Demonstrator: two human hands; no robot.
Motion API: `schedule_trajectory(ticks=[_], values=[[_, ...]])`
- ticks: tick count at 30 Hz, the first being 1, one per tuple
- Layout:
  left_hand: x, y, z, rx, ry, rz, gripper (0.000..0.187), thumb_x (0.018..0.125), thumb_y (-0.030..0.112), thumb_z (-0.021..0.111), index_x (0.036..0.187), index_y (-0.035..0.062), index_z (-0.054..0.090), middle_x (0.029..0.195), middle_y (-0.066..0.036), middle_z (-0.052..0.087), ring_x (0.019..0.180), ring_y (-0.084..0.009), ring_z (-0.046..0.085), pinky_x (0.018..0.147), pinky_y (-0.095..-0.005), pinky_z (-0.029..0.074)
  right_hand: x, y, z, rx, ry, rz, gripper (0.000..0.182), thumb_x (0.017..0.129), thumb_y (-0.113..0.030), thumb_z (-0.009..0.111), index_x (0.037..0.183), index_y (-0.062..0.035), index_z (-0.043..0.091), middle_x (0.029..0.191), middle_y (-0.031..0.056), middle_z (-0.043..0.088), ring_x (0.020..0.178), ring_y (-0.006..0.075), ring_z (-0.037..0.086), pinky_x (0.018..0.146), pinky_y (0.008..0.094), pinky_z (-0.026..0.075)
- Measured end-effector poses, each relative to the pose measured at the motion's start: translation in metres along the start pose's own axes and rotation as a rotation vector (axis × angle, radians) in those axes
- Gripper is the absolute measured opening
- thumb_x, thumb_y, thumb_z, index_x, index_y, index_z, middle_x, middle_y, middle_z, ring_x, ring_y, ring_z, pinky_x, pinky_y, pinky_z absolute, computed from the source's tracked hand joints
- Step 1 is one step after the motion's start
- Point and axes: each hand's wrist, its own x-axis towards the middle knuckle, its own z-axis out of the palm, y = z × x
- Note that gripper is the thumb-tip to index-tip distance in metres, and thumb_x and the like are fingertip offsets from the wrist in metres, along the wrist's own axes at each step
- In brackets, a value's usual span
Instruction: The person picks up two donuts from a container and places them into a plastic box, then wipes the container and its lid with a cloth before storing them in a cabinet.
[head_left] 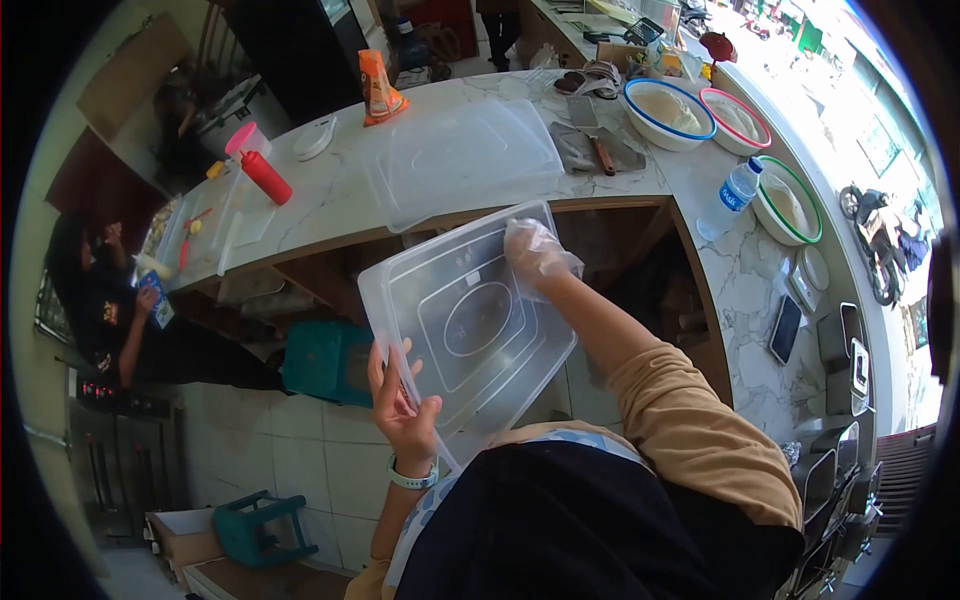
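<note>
A large clear plastic container (478, 330) is tilted in front of me, its open side facing me. My left hand (405, 400) grips its lower left side, thumb on the near edge and fingers spread behind the wall. My right hand (530, 255) reaches inside, up against the upper right corner. Thin, crumpled translucent plastic covers that hand like a loose glove. Its fingers look curled, and whatever they may hold is hidden. Beyond the container, flat translucent plastic lids (465, 155) lie stacked on the marble-patterned counter (640, 185).
Bowls of dough (670, 112), a water bottle (730, 200) and a phone (785, 328) stand or lie on the right counter. A scraper (600, 150), an orange pouch (380, 90) and a red squeeze bottle (266, 178) sit farther back. Left are a person (110, 300) and green stools (325, 360).
</note>
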Motion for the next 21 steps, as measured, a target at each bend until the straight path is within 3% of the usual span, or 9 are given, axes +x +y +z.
schedule_trajectory(ticks=[4, 6, 7, 11, 12, 15, 16, 18, 21], values=[[0.002, -0.002, -0.004, 0.072, 0.070, -0.005, 0.079, 0.054, -0.007, 0.043, 0.133, -0.0050, 0.041, 0.141, -0.020, 0.034, 0.122, -0.0395, 0.046, 0.092, -0.0490, 0.045, -0.022, 0.014, -0.008, 0.103, 0.028, -0.148, 0.016, 0.077, -0.011, 0.055, 0.089, -0.0023, 0.061, 0.086, 0.0175, 0.063, 0.080, 0.0331, 0.062, 0.070, 0.0403, 0.050], [0.003, -0.002, -0.002, 0.082, 0.070, 0.004, 0.079, 0.055, -0.007, 0.043, 0.133, -0.0048, 0.042, 0.141, -0.020, 0.034, 0.122, -0.0397, 0.045, 0.092, -0.0493, 0.045, -0.023, 0.018, -0.021, 0.551, 0.439, 0.088, 0.015, 0.078, -0.013, 0.056, 0.085, -0.0011, 0.061, 0.079, 0.0181, 0.062, 0.076, 0.0333, 0.062, 0.069, 0.0409, 0.049], [0.002, -0.001, -0.001, 0.037, 0.029, 0.007, 0.076, 0.057, -0.008, 0.044, 0.132, -0.0037, 0.043, 0.141, -0.021, 0.032, 0.123, -0.0394, 0.045, 0.093, -0.0485, 0.044, -0.022, 0.014, -0.034, 0.656, 0.435, 0.135, 0.018, 0.085, -0.015, 0.050, 0.082, -0.0003, 0.060, 0.079, 0.0210, 0.061, 0.079, 0.0395, 0.059, 0.066, 0.0459, 0.046], [0.006, 0.013, 0.012, -0.090, -0.063, -0.004, 0.074, 0.056, -0.008, 0.046, 0.130, -0.0032, 0.047, 0.141, -0.024, 0.029, 0.123, -0.0404, 0.044, 0.094, -0.0482, 0.044, -0.010, 0.020, -0.026, 0.562, 0.451, 0.205, 0.022, 0.087, -0.017, 0.046, 0.090, 0.0000, 0.060, 0.095, 0.0230, 0.059, 0.089, 0.0396, 0.057, 0.075, 0.0431, 0.047], [0.006, 0.011, 0.013, -0.121, -0.091, 0.011, 0.074, 0.056, -0.008, 0.046, 0.130, -0.0032, 0.047, 0.141, -0.024, 0.029, 0.123, -0.0404, 0.044, 0.094, -0.0482, 0.044, -0.011, 0.027, -0.023, 0.426, 0.513, 0.006, 0.023, 0.088, -0.016, 0.044, 0.093, -0.0008, 0.061, 0.094, 0.0223, 0.060, 0.090, 0.0378, 0.058, 0.079, 0.0421, 0.047], [0.006, 0.008, 0.007, -0.029, -0.161, 0.110, 0.072, 0.055, -0.005, 0.046, 0.127, -0.0042, 0.049, 0.142, -0.026, 0.028, 0.122, -0.0401, 0.045, 0.092, -0.0478, 0.045, -0.035, 0.031, -0.034, 0.440, 0.151, 0.130, 0.022, 0.086, -0.013, 0.045, 0.089, -0.0029, 0.063, 0.089, 0.0201, 0.062, 0.086, 0.0355, 0.061, 0.073, 0.0425, 0.050], [0.006, 0.007, 0.009, -0.046, -0.177, 0.117, 0.072, 0.055, -0.005, 0.046, 0.127, -0.0042, 0.049, 0.142, -0.026, 0.028, 0.122, -0.0401, 0.045, 0.092, -0.0478, 0.045, -0.039, 0.031, -0.018, 0.376, 0.193, 0.114, 0.020, 0.086, -0.012, 0.045, 0.086, -0.0029, 0.062, 0.091, 0.0201, 0.061, 0.088, 0.0359, 0.061, 0.072, 0.0439, 0.050], [0.005, 0.004, 0.010, 0.050, -0.093, 0.078, 0.072, 0.056, -0.005, 0.044, 0.127, -0.0058, 0.049, 0.141, -0.026, 0.029, 0.121, -0.0402, 0.047, 0.090, -0.0476, 0.046, -0.035, 0.042, 0.034, 0.200, -0.106, 0.153, 0.017, 0.085, -0.011, 0.045, 0.085, -0.0020, 0.060, 0.094, 0.0205, 0.060, 0.090, 0.0368, 0.061, 0.075, 0.0438, 0.050], [0.007, 0.007, 0.017, 0.010, -0.012, 0.001, 0.072, 0.055, -0.005, 0.043, 0.126, -0.0069, 0.049, 0.140, -0.027, 0.030, 0.119, -0.0407, 0.048, 0.089, -0.0474, 0.047, -0.047, 0.028, -0.043, 0.356, -0.002, 0.232, 0.016, 0.086, -0.010, 0.046, 0.091, -0.0012, 0.058, 0.098, 0.0214, 0.060, 0.093, 0.0378, 0.060, 0.078, 0.0438, 0.050]])
